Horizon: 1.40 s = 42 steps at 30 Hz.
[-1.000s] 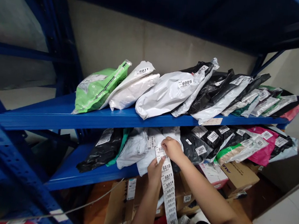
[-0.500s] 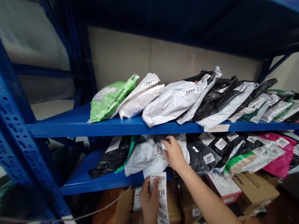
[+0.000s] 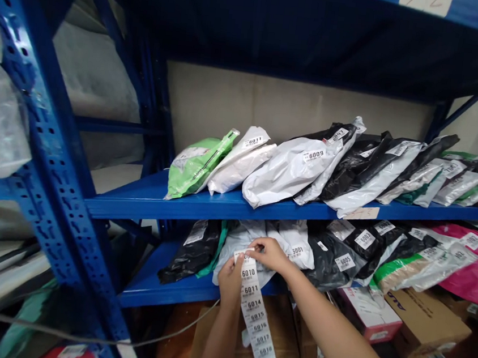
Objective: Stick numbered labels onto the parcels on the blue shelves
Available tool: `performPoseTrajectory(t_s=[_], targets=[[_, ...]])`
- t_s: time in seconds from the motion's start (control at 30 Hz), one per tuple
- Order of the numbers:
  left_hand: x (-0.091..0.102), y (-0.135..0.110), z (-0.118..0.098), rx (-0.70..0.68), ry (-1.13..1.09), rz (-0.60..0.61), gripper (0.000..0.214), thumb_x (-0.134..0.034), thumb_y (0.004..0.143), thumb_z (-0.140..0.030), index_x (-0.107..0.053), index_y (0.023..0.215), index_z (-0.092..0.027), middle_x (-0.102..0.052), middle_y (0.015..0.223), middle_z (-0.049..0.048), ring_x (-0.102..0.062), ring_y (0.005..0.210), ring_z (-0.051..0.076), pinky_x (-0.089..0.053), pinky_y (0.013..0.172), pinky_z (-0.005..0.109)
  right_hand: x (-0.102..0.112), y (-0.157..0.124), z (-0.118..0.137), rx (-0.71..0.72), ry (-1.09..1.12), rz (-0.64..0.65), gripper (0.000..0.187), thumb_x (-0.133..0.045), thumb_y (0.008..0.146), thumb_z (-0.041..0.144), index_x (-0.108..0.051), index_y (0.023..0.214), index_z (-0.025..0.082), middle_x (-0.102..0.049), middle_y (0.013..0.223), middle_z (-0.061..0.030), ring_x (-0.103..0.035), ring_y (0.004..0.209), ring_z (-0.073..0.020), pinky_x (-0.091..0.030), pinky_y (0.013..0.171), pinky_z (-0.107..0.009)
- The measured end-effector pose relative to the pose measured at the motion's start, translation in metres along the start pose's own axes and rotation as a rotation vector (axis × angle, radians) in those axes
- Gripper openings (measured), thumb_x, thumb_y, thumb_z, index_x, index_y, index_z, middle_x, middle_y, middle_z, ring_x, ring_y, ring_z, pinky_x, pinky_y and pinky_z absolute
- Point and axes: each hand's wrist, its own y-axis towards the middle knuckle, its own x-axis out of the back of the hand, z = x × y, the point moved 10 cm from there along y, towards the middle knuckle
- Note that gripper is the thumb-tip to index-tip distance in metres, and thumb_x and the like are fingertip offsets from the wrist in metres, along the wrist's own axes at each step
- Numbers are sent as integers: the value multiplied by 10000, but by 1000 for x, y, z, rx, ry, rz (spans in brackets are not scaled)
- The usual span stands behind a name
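Left hand [image 3: 230, 280] and right hand [image 3: 272, 255] met at the upper end of a strip of number labels [image 3: 257, 335]. The left hand was nearly closed, its thumb laid over the front of the strip near the top. The right hand had its fingers bent and drawn together in a pinch at the top edge, partly covering the first label. Below them the strip hung down between the forearms, its readable numbers running from 6010 and 6011 to 6014 and on to 6020.

Behind the strip stood a brown cardboard box [image 3: 280, 331], under the blue lower shelf [image 3: 142, 289]. On that shelf, just past the right hand, lay a white bag marked 6007 [image 3: 301, 235], with a dark grey bag marked 6005 [image 3: 322, 268] beside it and a black bag [image 3: 194, 257] near the left end.

Above, the upper shelf [image 3: 130, 195] carried a leaning row: a green bag [image 3: 197, 166], a white bag marked 6011 [image 3: 233, 154], a white bag marked 6009 [image 3: 280, 171], and more bags to the right. Farthest back was a pale wall [image 3: 230, 98].
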Motion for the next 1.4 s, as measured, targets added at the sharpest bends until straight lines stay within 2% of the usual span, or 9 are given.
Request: performPoseTrajectory(t_s=[0.13, 0.27, 0.57, 0.77, 0.87, 0.97, 1.07, 1.27, 1.4], targets=[[6, 3, -6, -26, 75, -18, 422, -686, 663, -553, -631, 578, -144, -474, 455, -42, -441, 495, 99, -343, 489, 214, -2, 0, -2, -21, -32, -69, 104, -660, 765, 232, -693, 831, 158, -700, 733, -23, -633, 686, -143, -487, 653, -237], [-1, 7, -3, -1, 77, 86, 440, -738, 606, -533, -710, 796, -137, -594, 556, -11, -539, 550, 138, -411, 522, 231, -1, -5, 3, -26, -112, -117, 71, -608, 798, 192, -674, 806, 168, -702, 771, -25, -633, 705, -137, -486, 683, -234], [-6, 0, 2, 48, 124, 162, 363, -765, 581, -485, -690, 666, -141, -597, 529, 2, -524, 507, 142, -387, 483, 236, 5, -10, 8, -59, -484, -177, 86, -571, 807, 125, -642, 791, 172, -675, 846, -72, -623, 793, -197, -442, 766, -307], [41, -18, -11, -47, 203, 99, 409, -764, 595, -492, -560, 483, -156, -493, 468, -34, -424, 495, 102, -319, 486, 219, 1, 4, 29, -87, -678, -142, 155, -554, 771, 57, -667, 807, 156, -679, 884, -154, -620, 877, -284, -442, 791, -399], [60, -19, -27, -152, 159, 57, 351, -706, 677, -508, -650, 639, -163, -592, 599, -13, -513, 607, 133, -380, 565, 219, -25, 25, 67, 113, -705, -75, 394, -433, 794, -1, -623, 1086, 182, -628, 1143, -169, -554, 1087, -281, -410, 902, -424], [64, -11, -38, -239, 84, 19, 344, -672, 714, -507, -701, 816, -180, -688, 861, 29, -595, 860, 188, -443, 757, 237, -68, 41, 90, 349, -614, 186, 389, -426, 786, 3, -655, 1028, 204, -661, 1128, -101, -536, 1151, -219, -365, 997, -367], [56, 2, -28, -193, 35, 13, 382, -659, 715, -511, -704, 885, -172, -704, 883, 56, -622, 887, 218, -475, 774, 278, -72, 49, 75, 309, -556, 256, 234, -477, 794, 74, -689, 816, 171, -718, 919, -86, -631, 971, -221, -370, 991, -372], [39, 29, 14, 7, -112, -46, 402, -697, 703, -402, -684, 997, -129, -720, 945, 136, -678, 833, 235, -534, 712, 326, -46, 42, 41, 180, -408, 190, 315, -380, 937, 299, -670, 866, 198, -719, 814, -20, -655, 767, -153, -460, 726, -251], [41, 45, 21, 47, -113, -146, 369, -696, 694, -423, -698, 877, -103, -721, 833, 137, -676, 769, 234, -525, 683, 326, -47, 46, 32, 122, -332, 200, 216, -555, 855, 363, -679, 842, 186, -725, 814, -23, -663, 761, -150, -452, 665, -216]])
